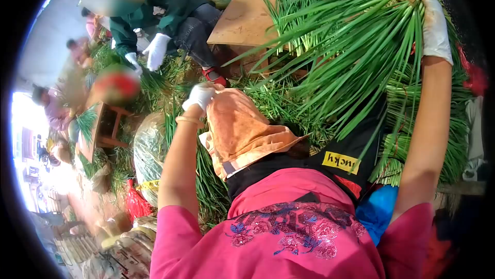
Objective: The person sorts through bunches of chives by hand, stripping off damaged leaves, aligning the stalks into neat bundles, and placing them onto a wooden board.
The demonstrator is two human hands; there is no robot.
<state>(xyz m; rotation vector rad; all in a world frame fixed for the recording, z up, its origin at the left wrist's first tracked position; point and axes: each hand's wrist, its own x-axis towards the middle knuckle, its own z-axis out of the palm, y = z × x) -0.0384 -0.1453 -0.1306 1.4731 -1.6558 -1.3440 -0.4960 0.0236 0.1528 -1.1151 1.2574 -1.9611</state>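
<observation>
My right hand (435, 29), in a white glove, is raised at the upper right and grips a large bunch of garlic chives (356, 47) near its pale stem ends. The long green leaves fan out down and to the left. Over my lap lies an orange cloth (234, 119). At its far left edge is my left hand (200, 97), also gloved in white, with curled fingers against the cloth; whether they pinch it or something small is hidden.
A wooden bench (242, 19) stands ahead, with chives (299, 26) at its right. Stacked chive bundles (405, 109) line my right side. A co-worker in a dark green top (170, 1) sits ahead on the left. Loose leaves (281, 98) litter the ground; a clear plastic-wrapped bundle (148, 145) sits left.
</observation>
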